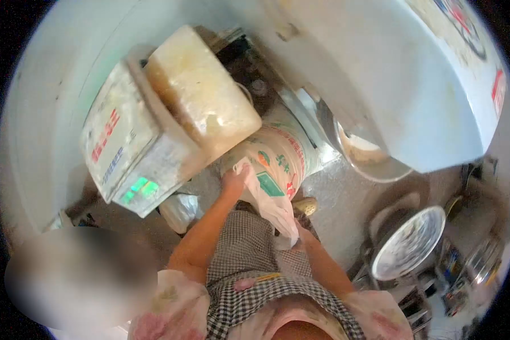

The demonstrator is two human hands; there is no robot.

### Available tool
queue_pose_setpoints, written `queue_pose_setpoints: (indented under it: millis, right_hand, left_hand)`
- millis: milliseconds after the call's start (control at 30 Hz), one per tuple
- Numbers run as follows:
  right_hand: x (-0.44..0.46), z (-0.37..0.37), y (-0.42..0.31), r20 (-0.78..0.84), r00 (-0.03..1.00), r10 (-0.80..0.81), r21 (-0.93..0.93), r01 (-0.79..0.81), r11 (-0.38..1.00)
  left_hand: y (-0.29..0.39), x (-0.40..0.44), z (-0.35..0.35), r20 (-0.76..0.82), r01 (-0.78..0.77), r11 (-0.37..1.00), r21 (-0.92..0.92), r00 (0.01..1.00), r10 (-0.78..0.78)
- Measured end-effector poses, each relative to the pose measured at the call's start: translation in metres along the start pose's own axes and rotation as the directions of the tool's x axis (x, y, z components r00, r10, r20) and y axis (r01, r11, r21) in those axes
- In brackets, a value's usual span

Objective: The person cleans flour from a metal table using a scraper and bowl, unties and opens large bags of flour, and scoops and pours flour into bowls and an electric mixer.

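A large printed sack (286, 150) with red and green lettering stands on the floor in front of me. Pale, crumpled bag material (271, 205) stretches between my hands at the near side of the sack. I cannot tell whether it is the sack's own mouth or a separate bag. My left hand (234, 180) is closed on its upper left end. Lower down, my right hand (302, 231) is at the other end, its fingers mostly hidden by the folds, with the material bunched against it.
Left of the sack are a white printed box (124, 133) and a large yellowish-white block-shaped container (201, 85). A white cabinet-like body (436, 102) juts in at upper right, above a round basin (368, 164). A metal bowl (409, 243) sits at right among clutter.
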State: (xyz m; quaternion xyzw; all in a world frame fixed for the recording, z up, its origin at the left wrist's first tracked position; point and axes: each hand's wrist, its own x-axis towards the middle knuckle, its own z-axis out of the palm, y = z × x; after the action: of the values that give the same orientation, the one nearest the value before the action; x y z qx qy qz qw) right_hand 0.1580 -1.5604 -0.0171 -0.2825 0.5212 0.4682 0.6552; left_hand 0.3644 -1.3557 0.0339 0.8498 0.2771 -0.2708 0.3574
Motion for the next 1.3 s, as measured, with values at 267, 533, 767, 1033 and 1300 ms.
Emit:
queue_pose_setpoints:
  millis: [267, 533, 767, 1033, 1300]
  right_hand:
    - [0.015, 0.028, 0.007, 0.038, 0.994, -0.107, 0.274, 0.093, 0.957]
    - [-0.014, -0.031, 0.070, -0.101, 0.958, -0.269, 0.222, 0.285, 0.932]
    - [-0.193, -0.069, 0.026, 0.097, 0.813, -0.574, -0.843, 0.373, 0.387]
    - [-0.271, -0.119, 0.025, -0.344, 0.818, -0.461, -0.623, 0.169, 0.764]
    - [-0.281, -0.045, -0.002, -0.328, 0.910, -0.254, -0.176, 0.206, 0.963]
  left_hand:
    - [0.025, -0.004, 0.020, 0.057, 0.119, 0.991, -0.064, 0.992, -0.115]
    - [0.055, -0.069, 0.018, 0.122, 0.023, 0.993, -0.118, 0.992, -0.008]
    - [0.121, -0.188, 0.024, 0.180, 0.108, 0.962, -0.252, 0.982, -0.063]
    - [0.142, -0.224, 0.040, 0.200, 0.134, 0.828, -0.544, 0.979, -0.027]
    - [0.097, -0.156, 0.029, 0.389, 0.373, 0.887, -0.271, 0.886, -0.253]
